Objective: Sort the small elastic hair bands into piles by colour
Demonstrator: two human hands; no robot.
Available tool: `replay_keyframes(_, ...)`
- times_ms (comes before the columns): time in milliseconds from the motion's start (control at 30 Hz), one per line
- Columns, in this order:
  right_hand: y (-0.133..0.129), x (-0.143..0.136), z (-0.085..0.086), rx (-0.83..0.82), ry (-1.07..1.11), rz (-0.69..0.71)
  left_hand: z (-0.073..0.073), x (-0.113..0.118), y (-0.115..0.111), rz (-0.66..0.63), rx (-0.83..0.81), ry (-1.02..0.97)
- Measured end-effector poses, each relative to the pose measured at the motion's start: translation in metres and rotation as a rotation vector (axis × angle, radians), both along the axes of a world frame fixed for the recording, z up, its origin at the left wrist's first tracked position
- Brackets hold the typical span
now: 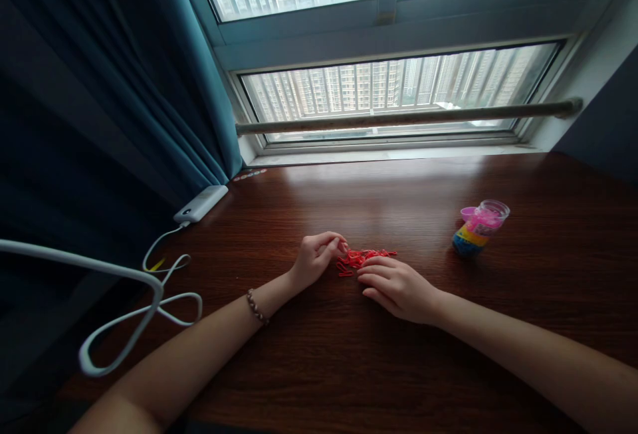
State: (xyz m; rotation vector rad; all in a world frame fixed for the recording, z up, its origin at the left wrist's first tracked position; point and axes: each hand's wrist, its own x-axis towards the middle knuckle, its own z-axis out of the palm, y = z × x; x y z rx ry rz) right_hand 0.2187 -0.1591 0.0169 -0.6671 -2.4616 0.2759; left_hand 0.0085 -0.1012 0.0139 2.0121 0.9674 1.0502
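Observation:
A small pile of red paper clips [366, 258] lies on the dark brown wooden table [309, 381]. At the pile's left edge is my left hand [316, 258], its fingers pinched together; whatever is between the fingertips is too small to make out. A beaded bracelet [256, 308] circles that wrist. My right hand [399, 288] rests palm down at the pile's right side, fingers stretched out and touching the clips. To the right stands a clear jar [476, 228] with pink, yellow and blue contents, a pink lid [467, 213] beside it.
At the back left a white power bank [202, 204] lies by the blue curtain [199, 88], with a white cable [182, 298] looping over the table's left side. A barred window [399, 88] and a rail [409, 118] stand behind the table.

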Motion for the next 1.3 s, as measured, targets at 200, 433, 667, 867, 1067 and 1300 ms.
replay_keyframes(200, 0.007, 0.008, -0.002, 0.041, 0.132, -0.45, -0.007, 0.003, 0.0, 0.02, 0.11, 0.219)
replay_keyframes(433, 0.012, 0.006, -0.009, -0.14, 0.126, -0.483, 0.0, 0.002, -0.006, -0.211, 0.178, 0.242)
replay_keyframes(667, 0.016, 0.008, -0.01, -0.186, 0.361, -0.423, -0.002, 0.003, -0.003, -0.068, 0.089, 0.147)
replay_keyframes(867, 0.019, 0.008, -0.014, -0.175, 0.269, -0.517, -0.009, 0.002, 0.001, 0.205, 0.127, 0.231)
replay_keyframes(1067, 0.017, 0.008, -0.013, -0.27, 0.348, -0.373, -0.008, 0.004, -0.002, 0.212, 0.191, 0.347)
replay_keyframes(1300, 0.018, 0.01, -0.01, -0.329, 0.46, -0.467, -0.007, 0.004, -0.003, -0.083, -0.052, 0.113)
